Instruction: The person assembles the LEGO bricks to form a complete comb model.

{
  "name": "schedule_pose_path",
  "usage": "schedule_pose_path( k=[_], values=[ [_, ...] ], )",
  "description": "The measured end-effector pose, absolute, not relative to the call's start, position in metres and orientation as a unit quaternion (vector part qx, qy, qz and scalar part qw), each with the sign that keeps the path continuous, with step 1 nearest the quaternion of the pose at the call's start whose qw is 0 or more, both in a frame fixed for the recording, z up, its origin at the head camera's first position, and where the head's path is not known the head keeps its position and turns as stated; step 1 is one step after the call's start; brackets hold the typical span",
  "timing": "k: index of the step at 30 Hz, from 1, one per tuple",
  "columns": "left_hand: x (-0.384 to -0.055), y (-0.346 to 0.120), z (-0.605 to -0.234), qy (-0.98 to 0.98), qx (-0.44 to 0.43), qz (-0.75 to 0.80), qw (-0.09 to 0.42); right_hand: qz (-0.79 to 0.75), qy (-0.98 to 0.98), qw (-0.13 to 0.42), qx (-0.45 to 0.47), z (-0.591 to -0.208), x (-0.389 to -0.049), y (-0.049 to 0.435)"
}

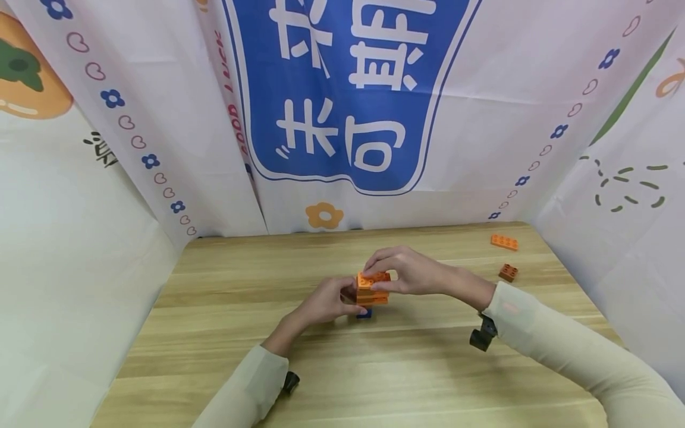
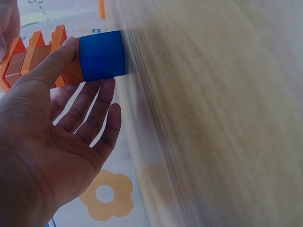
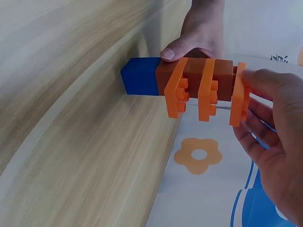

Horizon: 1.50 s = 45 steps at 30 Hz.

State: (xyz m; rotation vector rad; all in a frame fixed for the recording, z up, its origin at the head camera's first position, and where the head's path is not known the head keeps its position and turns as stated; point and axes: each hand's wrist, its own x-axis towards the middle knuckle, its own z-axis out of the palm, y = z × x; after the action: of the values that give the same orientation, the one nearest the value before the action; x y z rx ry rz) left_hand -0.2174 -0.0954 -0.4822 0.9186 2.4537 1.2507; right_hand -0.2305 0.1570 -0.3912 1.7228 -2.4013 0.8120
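A tower stands on the table, with a blue block (image 3: 141, 76) at its base and brown bricks (image 3: 193, 75) alternating with orange plates (image 3: 206, 90) above. The plates jut out to one side, studs showing. My left hand (image 1: 327, 301) grips the tower low down, its thumb on the brown brick just above the blue block in the left wrist view. At the top, my right hand (image 1: 414, 272) pinches the uppermost orange plate (image 3: 239, 97) between thumb and fingers. In the right wrist view a narrow dark gap shows between that plate and the brown brick under it.
Toward the table's back right corner lie a loose orange plate (image 1: 504, 242) and a brown brick (image 1: 508, 272). The wooden table (image 1: 225, 321) meets printed white cloth (image 1: 471, 137) at the back and sides.
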Motion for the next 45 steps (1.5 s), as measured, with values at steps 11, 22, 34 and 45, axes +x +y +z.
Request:
schedule_pose_path(
  k=[11, 22, 34, 45],
  values=[
    [-0.216, -0.095, -0.481, 0.839, 0.312, 0.428, 0.127, 0.26, -0.793, 0.025, 0.551, -0.386, -0.23, 0.154],
    [-0.215, -0.095, -0.479, 0.84, 0.298, 0.432, 0.139, 0.248, -0.788, 0.037, 0.562, -0.384, -0.231, 0.152],
    [-0.217, -0.094, -0.478, 0.845, 0.298, 0.424, 0.134, 0.258, -0.806, -0.001, 0.533, -0.38, -0.232, 0.15],
    [-0.217, -0.093, -0.476, 0.846, 0.295, 0.422, 0.139, 0.253, -0.807, 0.001, 0.533, -0.377, -0.23, 0.145]
  ],
)
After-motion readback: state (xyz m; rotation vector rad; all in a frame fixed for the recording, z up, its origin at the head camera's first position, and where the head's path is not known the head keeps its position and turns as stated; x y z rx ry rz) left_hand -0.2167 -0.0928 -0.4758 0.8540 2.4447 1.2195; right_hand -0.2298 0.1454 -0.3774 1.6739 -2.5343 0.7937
